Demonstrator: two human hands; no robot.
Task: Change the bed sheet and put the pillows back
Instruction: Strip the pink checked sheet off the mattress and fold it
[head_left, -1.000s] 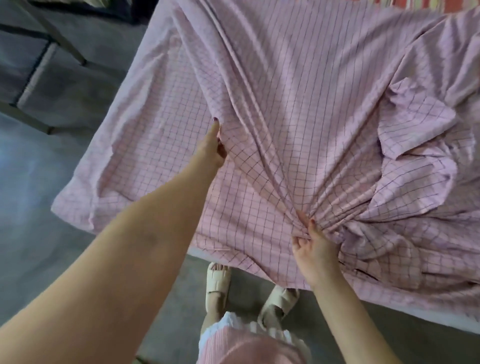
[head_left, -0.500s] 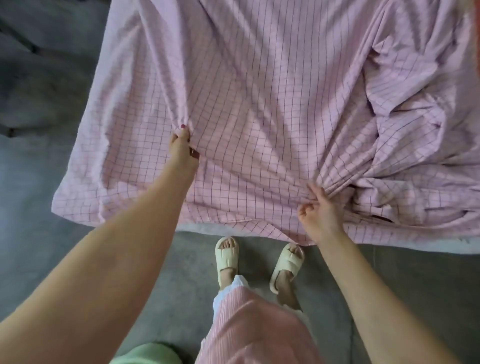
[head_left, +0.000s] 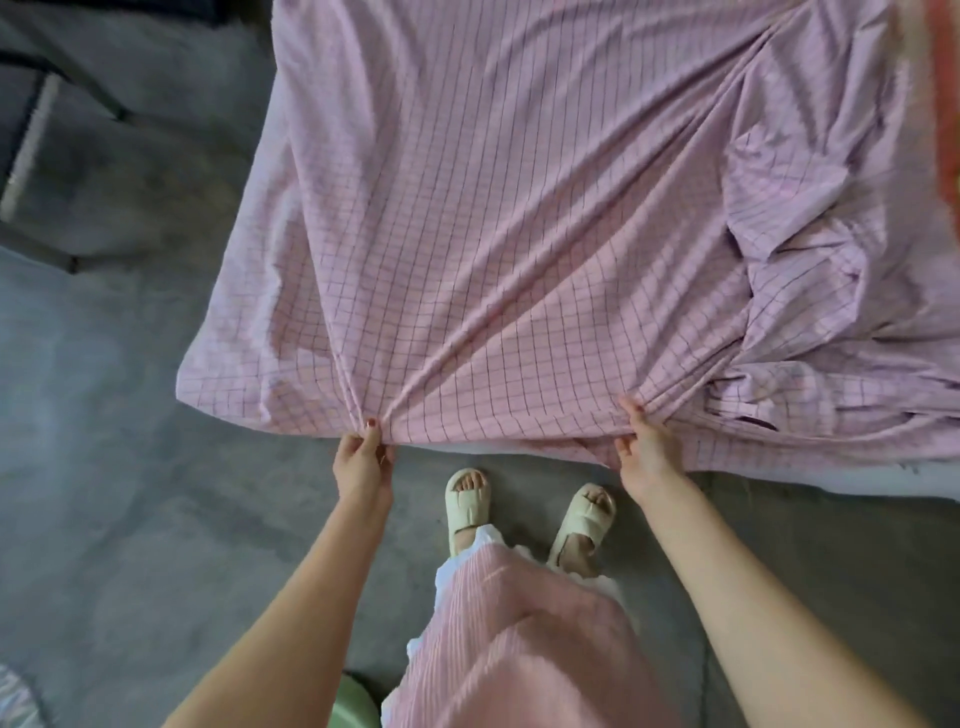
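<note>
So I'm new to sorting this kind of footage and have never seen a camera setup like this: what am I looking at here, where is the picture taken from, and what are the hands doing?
There is no machine here, only a person. The camera sits on their head and looks forward and down, so you see their own arms reaching out, their pink skirt and cream sandals on the grey floor.

In front of them is a bed covered by a pink checked sheet. It lies fairly smooth on the left and is bunched in folds on the right.

The left hand and right hand each pinch the near edge of the sheet in their fingers; creases fan out from both grips, so the cloth looks pulled taut. No pillows are in view.
</note>
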